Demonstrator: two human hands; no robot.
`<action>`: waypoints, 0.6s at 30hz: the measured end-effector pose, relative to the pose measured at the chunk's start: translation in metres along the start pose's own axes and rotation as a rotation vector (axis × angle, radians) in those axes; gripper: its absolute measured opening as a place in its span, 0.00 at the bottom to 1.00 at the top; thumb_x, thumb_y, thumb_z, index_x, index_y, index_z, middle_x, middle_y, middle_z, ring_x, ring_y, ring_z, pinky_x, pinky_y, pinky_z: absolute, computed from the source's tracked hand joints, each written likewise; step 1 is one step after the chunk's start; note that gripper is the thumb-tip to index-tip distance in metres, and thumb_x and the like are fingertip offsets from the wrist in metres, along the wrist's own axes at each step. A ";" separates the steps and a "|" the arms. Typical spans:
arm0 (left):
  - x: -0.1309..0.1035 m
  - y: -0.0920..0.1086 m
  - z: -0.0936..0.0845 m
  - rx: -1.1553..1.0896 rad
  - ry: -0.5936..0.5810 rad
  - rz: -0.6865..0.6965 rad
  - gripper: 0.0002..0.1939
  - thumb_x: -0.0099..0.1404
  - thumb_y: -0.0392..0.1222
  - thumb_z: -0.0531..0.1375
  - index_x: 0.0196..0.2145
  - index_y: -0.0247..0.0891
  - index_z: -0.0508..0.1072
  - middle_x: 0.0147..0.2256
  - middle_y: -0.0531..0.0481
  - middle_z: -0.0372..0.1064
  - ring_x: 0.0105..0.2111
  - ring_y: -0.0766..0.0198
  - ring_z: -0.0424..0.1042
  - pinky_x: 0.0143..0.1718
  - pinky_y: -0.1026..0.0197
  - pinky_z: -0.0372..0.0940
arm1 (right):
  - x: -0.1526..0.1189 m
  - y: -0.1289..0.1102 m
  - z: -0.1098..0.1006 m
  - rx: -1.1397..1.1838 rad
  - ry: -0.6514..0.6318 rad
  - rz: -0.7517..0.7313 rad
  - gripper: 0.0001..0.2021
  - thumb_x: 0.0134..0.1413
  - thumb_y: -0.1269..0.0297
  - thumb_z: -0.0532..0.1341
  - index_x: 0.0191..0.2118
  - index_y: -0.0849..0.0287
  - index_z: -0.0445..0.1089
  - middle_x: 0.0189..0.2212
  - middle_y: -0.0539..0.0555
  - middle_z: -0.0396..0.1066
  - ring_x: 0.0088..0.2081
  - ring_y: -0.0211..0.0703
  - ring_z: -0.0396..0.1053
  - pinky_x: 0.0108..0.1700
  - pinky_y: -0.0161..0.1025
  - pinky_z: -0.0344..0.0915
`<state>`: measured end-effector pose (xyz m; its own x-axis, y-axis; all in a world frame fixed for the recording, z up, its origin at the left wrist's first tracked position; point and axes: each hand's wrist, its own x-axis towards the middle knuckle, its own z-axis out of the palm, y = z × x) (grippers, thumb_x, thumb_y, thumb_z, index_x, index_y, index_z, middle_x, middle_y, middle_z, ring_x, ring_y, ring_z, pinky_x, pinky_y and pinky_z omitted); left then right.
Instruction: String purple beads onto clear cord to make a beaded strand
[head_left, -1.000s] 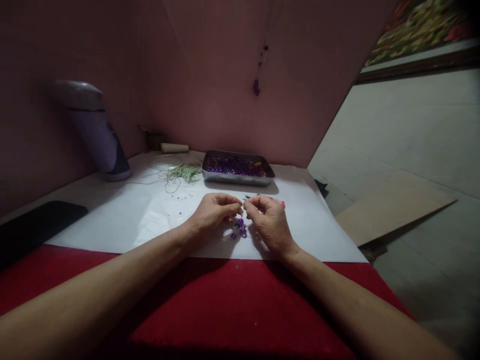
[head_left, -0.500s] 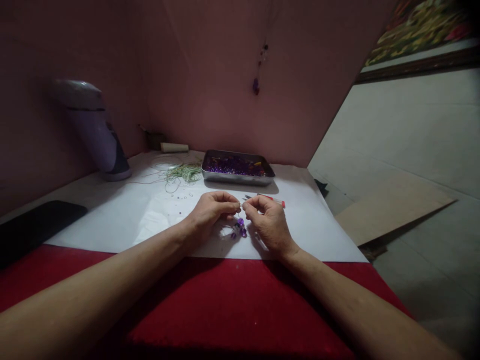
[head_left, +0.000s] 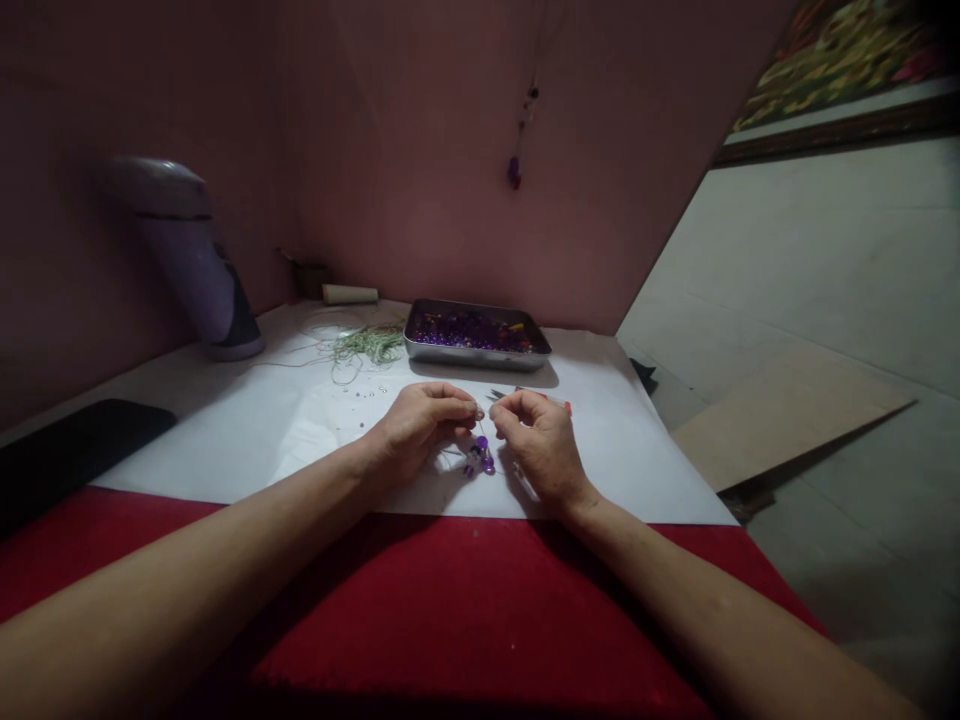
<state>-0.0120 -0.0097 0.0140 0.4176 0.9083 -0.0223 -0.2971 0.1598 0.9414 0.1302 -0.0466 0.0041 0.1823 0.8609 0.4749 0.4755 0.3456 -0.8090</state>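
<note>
Over the white paper (head_left: pixel 600 440), my left hand (head_left: pixel 424 425) pinches a thin thread near its fingertips. Purple beads (head_left: pixel 481 455) hang from that thread just below the fingers. My right hand (head_left: pixel 540 440) is closed in a pinch a small gap to the right; whatever lies between its fingertips is too small to make out. Behind the right hand lie small scissors or snips with red on them (head_left: pixel 555 402), partly hidden. A metal tray (head_left: pixel 480 356) of purple beads stands farther back. Left of it is a tangle of pale green thread (head_left: pixel 369 345).
A purple bottle (head_left: pixel 196 270) stands at the back left, with a black flat object (head_left: pixel 90 450) nearer me. A pale roll (head_left: pixel 349 294) lies by the wall. Red cloth (head_left: pixel 480 610) covers the near edge. A bead string (head_left: pixel 514 170) hangs before the pink wall.
My right fingertips have moved slightly right, widening the gap from my left fingertips. The purple beads hang in nearly the same place.
</note>
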 end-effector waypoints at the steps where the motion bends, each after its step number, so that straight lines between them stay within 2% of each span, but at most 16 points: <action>1: 0.000 0.000 0.000 0.003 0.008 -0.001 0.03 0.48 0.27 0.61 0.22 0.30 0.70 0.22 0.47 0.68 0.21 0.70 0.66 0.24 0.65 0.60 | 0.000 0.000 0.000 -0.001 0.002 0.001 0.06 0.46 0.70 0.57 0.21 0.60 0.65 0.21 0.50 0.66 0.26 0.38 0.63 0.33 0.39 0.61; 10: 0.000 -0.001 0.001 -0.006 0.048 0.020 0.05 0.48 0.26 0.62 0.22 0.30 0.69 0.21 0.49 0.68 0.20 0.70 0.65 0.23 0.65 0.59 | 0.000 -0.001 0.000 0.015 0.002 0.028 0.06 0.45 0.68 0.57 0.20 0.60 0.64 0.20 0.50 0.65 0.25 0.38 0.62 0.31 0.38 0.60; 18: 0.000 0.000 0.002 -0.049 0.085 0.019 0.09 0.48 0.23 0.61 0.28 0.30 0.69 0.22 0.48 0.68 0.21 0.69 0.66 0.25 0.64 0.60 | 0.001 0.004 0.000 0.052 0.013 0.065 0.06 0.47 0.66 0.58 0.25 0.61 0.67 0.22 0.51 0.68 0.25 0.38 0.63 0.30 0.37 0.62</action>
<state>-0.0107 -0.0109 0.0144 0.3378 0.9406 -0.0349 -0.3465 0.1588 0.9245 0.1324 -0.0448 0.0010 0.2224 0.8776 0.4247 0.4171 0.3081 -0.8550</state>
